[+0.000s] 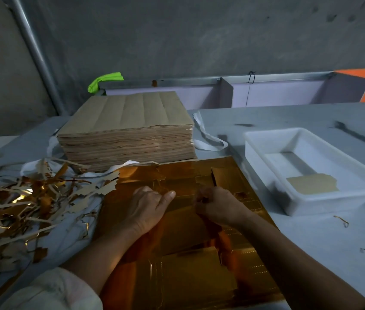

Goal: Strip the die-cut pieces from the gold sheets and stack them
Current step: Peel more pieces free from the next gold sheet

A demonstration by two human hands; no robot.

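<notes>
Gold sheet (177, 233) flat on tabletop (315, 242) under both forearms, left hand (148, 205) fingers straight, pressing sheet down, right hand (218, 205) curled, pinching sheet mid-panel, wrists angled inward, scrap pile (20, 209) at left.

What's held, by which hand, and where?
Right hand pinches a bit of the gold sheet near its middle; the exact bit is hidden. Left hand grips nothing, pressing on the sheet.
</notes>
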